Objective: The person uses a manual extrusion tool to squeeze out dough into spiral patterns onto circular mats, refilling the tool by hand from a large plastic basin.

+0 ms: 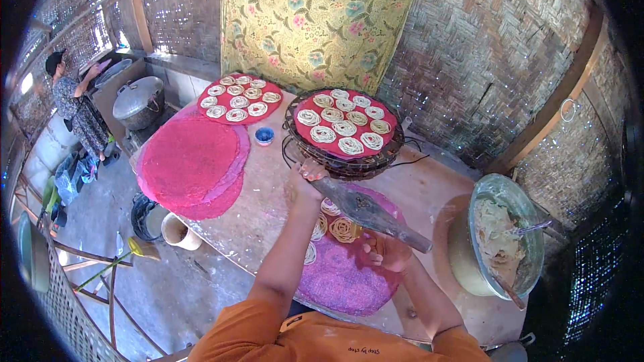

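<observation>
woven-wall hut (483, 47), wood table (268, 208) w/ trays

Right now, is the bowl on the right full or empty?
Partly full: pale dough fills the bowl below its rim, with a spoon in it.

At the frame's centre the tabletop (268, 208) carries a stack of round mats (191, 161) at centre left, a mat of coiled noodle nests (239, 99) behind it at upper centre, and a small cup (264, 135) between that stack and a basket tray (345, 137) of more nests at upper centre right. Lower centre lies another mat (342, 275) with a few nests, the hands (305, 184) over it gripping a long wooden press (369, 213). A bowl of batter (506, 241) sits at the right edge; a lidded pot (139, 102) stands upper left, beside a person (75, 104).
</observation>
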Available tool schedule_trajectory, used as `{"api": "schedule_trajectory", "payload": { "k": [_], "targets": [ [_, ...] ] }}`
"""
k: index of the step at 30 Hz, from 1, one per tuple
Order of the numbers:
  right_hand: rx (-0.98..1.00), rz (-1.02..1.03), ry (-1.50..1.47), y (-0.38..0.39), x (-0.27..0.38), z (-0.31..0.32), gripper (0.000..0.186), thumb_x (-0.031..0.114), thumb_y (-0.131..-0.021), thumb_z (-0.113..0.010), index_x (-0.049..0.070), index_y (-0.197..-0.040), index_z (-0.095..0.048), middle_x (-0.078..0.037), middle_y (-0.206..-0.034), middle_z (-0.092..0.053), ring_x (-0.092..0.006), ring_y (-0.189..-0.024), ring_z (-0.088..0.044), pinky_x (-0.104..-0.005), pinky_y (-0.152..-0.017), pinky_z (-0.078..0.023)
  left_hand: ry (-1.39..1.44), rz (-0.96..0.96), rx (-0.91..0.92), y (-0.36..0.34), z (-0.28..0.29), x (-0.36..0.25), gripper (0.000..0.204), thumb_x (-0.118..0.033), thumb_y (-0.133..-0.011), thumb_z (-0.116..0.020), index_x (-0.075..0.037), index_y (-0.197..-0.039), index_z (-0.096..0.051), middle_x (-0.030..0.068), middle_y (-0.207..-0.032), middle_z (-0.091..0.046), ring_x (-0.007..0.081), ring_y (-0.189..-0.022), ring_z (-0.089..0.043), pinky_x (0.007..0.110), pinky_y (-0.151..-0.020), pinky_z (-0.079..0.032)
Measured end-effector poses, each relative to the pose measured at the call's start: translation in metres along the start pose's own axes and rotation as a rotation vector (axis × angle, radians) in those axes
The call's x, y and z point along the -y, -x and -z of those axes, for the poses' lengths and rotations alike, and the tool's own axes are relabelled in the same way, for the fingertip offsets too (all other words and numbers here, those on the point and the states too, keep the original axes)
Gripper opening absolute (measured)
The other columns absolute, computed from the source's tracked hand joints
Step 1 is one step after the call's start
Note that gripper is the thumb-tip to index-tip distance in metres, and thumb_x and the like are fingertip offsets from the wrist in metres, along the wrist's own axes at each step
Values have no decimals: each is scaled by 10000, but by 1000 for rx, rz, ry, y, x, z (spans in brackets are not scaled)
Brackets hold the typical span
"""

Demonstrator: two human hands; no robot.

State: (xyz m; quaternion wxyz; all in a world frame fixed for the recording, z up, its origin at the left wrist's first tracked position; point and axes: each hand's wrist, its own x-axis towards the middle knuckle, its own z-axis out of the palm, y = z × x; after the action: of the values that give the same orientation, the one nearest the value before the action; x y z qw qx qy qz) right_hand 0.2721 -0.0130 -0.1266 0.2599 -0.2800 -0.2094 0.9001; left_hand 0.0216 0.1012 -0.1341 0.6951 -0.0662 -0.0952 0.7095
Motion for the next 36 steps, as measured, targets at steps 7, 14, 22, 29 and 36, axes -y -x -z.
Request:
{"api": "schedule_trajectory", "payload": {
  "k": [7,14,22,29,36],
  "targets": [
    [64,-34,30,9,10,-21,467,480,-915,-394,67,-1095,-515,-99,-672,-574,-131,-418,-419,-254,-375,-318,104,-78,67,3,-2,-3,279,-205,-822,-390,-169,-547,-356,-56,-443,-309,67,-349,-324,218,-379,-331],
    [-231,103,924,-21,12,12,550,539,-917,-363,73,-1165,-521,-141,-807,-631,-222,-570,-557,-300,-493,-439,-55,-154,300,0,-44,-29,338,-301,-897,-339,-161,-594,-396,-74,-434,-344,65,-346,-341,226,-389,-345],
    [-252,-33,1687,-17,52,-24,657,555,-946,-271,69,-1381,-352,-179,-1264,-513,-203,-1126,-501,-338,-954,-370,-245,-66,502,33,-139,-42,396,-376,-934,-329,-147,-618,-396,-71,-411,-328,74,-322,-331,240,-392,-344],
    [-96,511,1194,86,74,-119,617,461,-884,-496,125,-1382,-351,-197,-989,-622,-185,-812,-621,-366,-762,-473,-592,-298,411,83,-212,-2,386,-440,-936,-345,-88,-836,-470,26,-578,-516,135,-518,-465,263,-536,-423],
    [-246,445,1509,155,43,-124,569,224,-848,-610,144,-1364,-387,-125,-903,-665,-202,-781,-644,-346,-744,-491,-1911,59,226,187,-59,20,420,-331,-880,-511,-23,-1156,-443,132,-934,-594,261,-848,-577,363,-772,-475]
  ]
}}
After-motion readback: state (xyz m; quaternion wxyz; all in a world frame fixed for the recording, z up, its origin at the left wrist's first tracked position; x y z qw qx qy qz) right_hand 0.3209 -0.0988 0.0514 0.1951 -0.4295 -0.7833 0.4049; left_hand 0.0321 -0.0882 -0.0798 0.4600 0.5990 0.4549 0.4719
